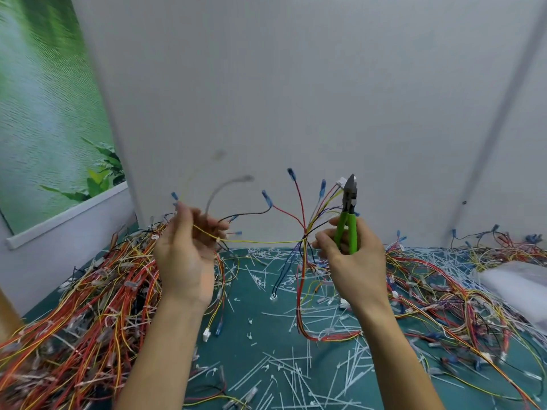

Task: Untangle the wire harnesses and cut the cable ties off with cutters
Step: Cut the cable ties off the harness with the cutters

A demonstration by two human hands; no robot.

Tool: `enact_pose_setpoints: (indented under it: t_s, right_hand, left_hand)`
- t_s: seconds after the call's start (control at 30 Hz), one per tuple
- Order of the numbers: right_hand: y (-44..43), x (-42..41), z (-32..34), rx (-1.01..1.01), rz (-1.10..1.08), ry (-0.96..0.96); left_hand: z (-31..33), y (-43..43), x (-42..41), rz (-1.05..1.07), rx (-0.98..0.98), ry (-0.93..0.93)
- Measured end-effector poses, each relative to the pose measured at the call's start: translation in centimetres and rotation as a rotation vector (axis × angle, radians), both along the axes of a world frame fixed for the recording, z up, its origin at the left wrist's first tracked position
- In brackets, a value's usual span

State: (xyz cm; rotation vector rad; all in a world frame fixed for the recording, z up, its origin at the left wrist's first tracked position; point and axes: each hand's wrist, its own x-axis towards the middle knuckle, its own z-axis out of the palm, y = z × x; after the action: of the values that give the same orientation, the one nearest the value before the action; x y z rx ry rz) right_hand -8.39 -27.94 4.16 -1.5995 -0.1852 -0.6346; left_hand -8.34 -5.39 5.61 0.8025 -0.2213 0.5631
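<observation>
Your right hand (pixel 352 255) grips the green-handled cutters (pixel 347 223) with its fingers curled round the handles, the closed jaws pointing up. The wire harness (pixel 302 214) is raised just left of that hand. Its bundled point touches your fingertips, its blue-tipped wires fan upward and its tail drops to the table (pixel 254 315). Your left hand (pixel 183 250), well apart to the left, pinches one yellow wire (pixel 260 241) that stretches taut between both hands. Piles of harnesses (pixel 88 291) lie left and right, and cut cable ties (pixel 296 371) litter the near table.
</observation>
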Motion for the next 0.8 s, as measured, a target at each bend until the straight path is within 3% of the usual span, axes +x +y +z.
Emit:
enact_pose_setpoints:
  t_s: [0.1,0.23,0.27,0.37,0.43,0.5,0.57,0.63,0.73,0.8]
  right_hand:
    - [0.2,-0.2,0.2,0.041,0.055,-0.006]
    - [0.4,-0.5,0.5,0.035,0.112,-0.030]
    - [0.4,-0.6,0.5,0.036,0.123,-0.038]
    - [0.4,-1.0,0.7,0.026,0.156,-0.067]
    - [0.5,-1.1,0.8,0.008,0.175,-0.084]
    - [0.6,-1.1,0.8,-0.009,0.191,-0.092]
    - [0.7,-1.1,0.7,-0.032,0.206,-0.100]
    - [0.8,-1.1,0.7,-0.034,0.234,-0.097]
    - [0.9,-1.2,0.6,-0.078,0.263,-0.081]
    - [1.1,-1.3,0.6,-0.119,0.260,-0.084]
  left_hand:
    - [-0.5,1.2,-0.3,-0.376,-0.096,-0.013]
    - [-1.1,2.2,-0.3,-0.905,0.012,-0.090]
    - [-1.0,2.1,-0.2,-0.858,0.128,0.001]
    - [-1.1,0.9,0.4,-0.362,0.660,0.371]
    - [-1.5,0.3,0.6,-0.269,0.903,0.621]
    - [-1.4,-0.1,0.1,-0.175,1.165,0.698]
    - [-1.6,-0.1,-0.1,0.001,1.346,0.613]
    - [-1.5,-0.4,-0.2,0.102,1.330,0.476]
    - [-0.9,-1.3,-0.6,-0.030,1.225,0.144]
    - [-0.8,-1.8,-1.0,-0.183,1.058,0.052]
